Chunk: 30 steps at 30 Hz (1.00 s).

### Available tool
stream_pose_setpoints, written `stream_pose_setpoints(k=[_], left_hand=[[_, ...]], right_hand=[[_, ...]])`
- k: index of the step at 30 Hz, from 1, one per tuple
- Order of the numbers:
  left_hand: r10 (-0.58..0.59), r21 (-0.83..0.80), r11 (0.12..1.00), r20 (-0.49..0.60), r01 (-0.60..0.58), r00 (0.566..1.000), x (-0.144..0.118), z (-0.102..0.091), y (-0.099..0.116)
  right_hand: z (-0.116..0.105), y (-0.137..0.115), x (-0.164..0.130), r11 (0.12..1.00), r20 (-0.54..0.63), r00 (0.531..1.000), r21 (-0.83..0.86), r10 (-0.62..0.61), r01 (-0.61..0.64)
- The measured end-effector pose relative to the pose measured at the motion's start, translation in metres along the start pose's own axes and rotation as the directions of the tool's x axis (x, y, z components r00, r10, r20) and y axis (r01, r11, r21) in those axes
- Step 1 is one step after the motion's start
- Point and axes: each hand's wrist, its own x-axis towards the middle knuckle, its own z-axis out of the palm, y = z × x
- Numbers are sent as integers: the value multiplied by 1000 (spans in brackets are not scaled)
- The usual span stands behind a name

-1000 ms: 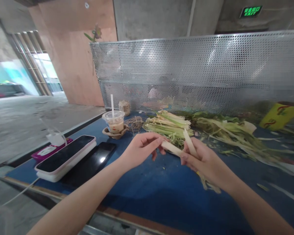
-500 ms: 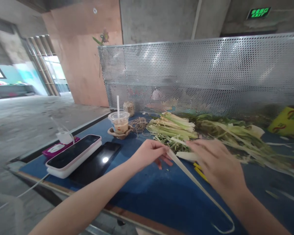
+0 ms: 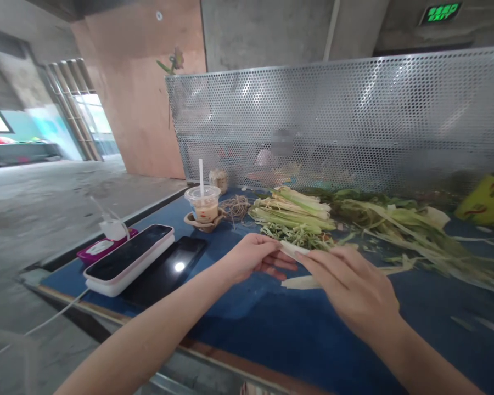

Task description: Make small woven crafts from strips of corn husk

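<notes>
Head view: we see the left hand [image 3: 255, 258] pinching a pale strip [image 3: 290, 249] between thumb and forefinger, other fingers loosely spread. Right hand [image 3: 356, 282] covers its far part from 4 o'clock, fingertips touching; underside hidden, so we can't tell if they grip. Two hands probably steady the limp strip. Second pale strip [image 3: 302, 282] shows at 6 o'clock, held or loose unclear. From the strip: stalk bundle [image 3: 292, 211] at 12, likely for easy reach; cup [image 3: 206, 211] at 10, phone [image 3: 127, 252] at 9, seemingly parked aside.

hands [image 3: 356, 282] 2; black screens [image 3: 132, 252] 2; straw [image 3: 201, 174] 1; exit sign [image 3: 441, 13] 1
</notes>
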Motion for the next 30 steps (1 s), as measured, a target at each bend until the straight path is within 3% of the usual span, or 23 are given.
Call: stream_pose_setpoints(k=[3, 16, 25, 28, 30], left_hand=[[13, -7, 1000, -5, -13, 1000, 2, -3, -1], [89, -32, 995, -2, -89, 996, -2, 0, 1], [188, 239, 957, -78, -164, 979, -2, 0, 3], [298, 377, 898, -148, -225, 943, -1, -6, 2], [382, 453, 851, -190, -265, 904, 1, -10, 1]], right_hand=[[2, 0, -1, 999, -42, 998, 22, 36, -35], [9, 2, -1, 981, 101, 990, 156, 101, -116], [12, 5, -1, 918, 192, 971, 342, 143, -203], [9, 20, -5, 880, 240, 957, 405, 161, -250], [2, 34, -6, 853, 231, 936, 397, 264, -339]])
